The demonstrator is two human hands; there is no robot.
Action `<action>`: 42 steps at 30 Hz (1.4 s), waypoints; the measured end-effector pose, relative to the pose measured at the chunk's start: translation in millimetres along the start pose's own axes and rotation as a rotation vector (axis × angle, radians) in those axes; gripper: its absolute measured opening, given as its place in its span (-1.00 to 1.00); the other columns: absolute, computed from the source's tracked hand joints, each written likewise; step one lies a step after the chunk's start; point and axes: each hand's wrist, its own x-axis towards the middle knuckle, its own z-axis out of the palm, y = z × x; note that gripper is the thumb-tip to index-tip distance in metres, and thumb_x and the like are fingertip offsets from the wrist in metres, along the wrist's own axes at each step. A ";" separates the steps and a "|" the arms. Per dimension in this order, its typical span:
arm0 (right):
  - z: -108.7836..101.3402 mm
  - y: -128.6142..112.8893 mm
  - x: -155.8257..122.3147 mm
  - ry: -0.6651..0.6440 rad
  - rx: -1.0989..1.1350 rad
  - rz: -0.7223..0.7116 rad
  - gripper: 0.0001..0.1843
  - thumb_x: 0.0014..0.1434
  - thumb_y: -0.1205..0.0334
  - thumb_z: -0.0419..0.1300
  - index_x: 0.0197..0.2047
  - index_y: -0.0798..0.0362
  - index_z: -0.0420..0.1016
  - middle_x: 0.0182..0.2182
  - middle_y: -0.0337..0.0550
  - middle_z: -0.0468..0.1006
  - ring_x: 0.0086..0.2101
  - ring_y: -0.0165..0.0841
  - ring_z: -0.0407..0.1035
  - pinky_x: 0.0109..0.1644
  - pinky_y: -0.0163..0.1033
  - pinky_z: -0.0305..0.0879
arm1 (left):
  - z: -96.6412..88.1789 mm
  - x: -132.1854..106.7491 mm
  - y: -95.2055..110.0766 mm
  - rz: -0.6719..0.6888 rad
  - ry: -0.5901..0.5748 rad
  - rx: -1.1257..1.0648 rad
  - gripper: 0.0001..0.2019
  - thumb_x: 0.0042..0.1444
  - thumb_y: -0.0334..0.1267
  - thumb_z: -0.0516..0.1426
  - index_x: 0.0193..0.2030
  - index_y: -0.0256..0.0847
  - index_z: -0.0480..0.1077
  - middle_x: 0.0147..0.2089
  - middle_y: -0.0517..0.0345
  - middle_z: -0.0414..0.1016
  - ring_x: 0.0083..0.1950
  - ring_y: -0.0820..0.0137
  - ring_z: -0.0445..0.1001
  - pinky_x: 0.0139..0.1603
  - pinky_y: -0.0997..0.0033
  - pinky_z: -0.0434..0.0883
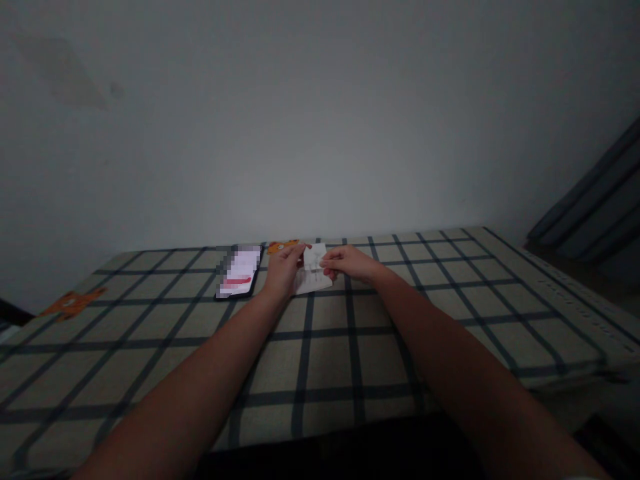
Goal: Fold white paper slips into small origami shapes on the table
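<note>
Both my arms reach out over a table covered by a checked cloth (350, 347). My left hand (283, 269) and my right hand (350, 262) meet near the far edge, each pinching a small white folded paper (315, 258) held between them. A part of the paper (315, 283) rests flat on the cloth under the hands. The fingers of both hands are closed on the paper's edges.
A phone (239, 272) with a lit screen lies on the cloth just left of my left hand. Orange cartoon prints mark the cloth at the far left (73, 301) and behind the hands (281, 247). A plain wall stands behind the table; a dark curtain (595, 213) hangs at right.
</note>
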 end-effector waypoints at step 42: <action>0.3 -3.1 1.2 0.256 0.060 -0.095 -0.75 0.01 0.10 0.15 -0.49 0.14 0.34 -0.57 -0.28 0.33 -0.53 -0.53 0.21 -0.44 -0.39 0.23 | -6.1 4.1 -12.2 -0.122 -0.267 0.240 -0.70 -0.10 -0.05 0.19 -0.40 -0.30 0.44 -0.56 0.19 0.35 -0.60 0.58 0.23 -0.60 0.58 0.17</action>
